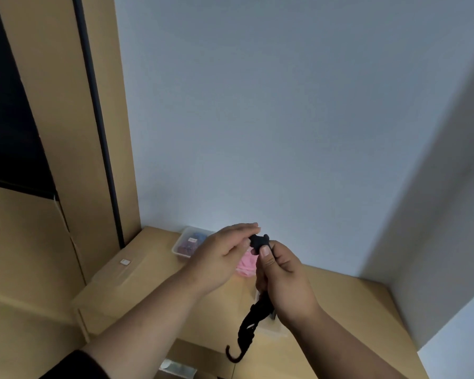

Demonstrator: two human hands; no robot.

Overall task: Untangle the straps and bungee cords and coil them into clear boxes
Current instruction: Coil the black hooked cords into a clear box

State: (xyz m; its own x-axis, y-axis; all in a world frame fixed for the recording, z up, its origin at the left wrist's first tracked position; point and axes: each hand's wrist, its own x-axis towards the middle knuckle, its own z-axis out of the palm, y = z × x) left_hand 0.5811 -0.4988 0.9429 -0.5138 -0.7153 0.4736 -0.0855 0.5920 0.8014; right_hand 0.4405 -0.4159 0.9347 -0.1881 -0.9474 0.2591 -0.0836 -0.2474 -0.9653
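Coiling is the step now: right hand [281, 272] pinches the black cord [248, 328], left hand [220, 257] spread beside it. Next, wrap it and find a box [185, 246].

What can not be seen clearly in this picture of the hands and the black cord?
- Head view: the middle of the black bungee cord is hidden inside the right hand.
- The pink item is mostly covered by both hands; what it is cannot be told.
- The clear box contents are blurred, and the left hand covers its right part.
- A second clear box lies mostly behind the right hand and cord.
- An object is cut off by the bottom edge.
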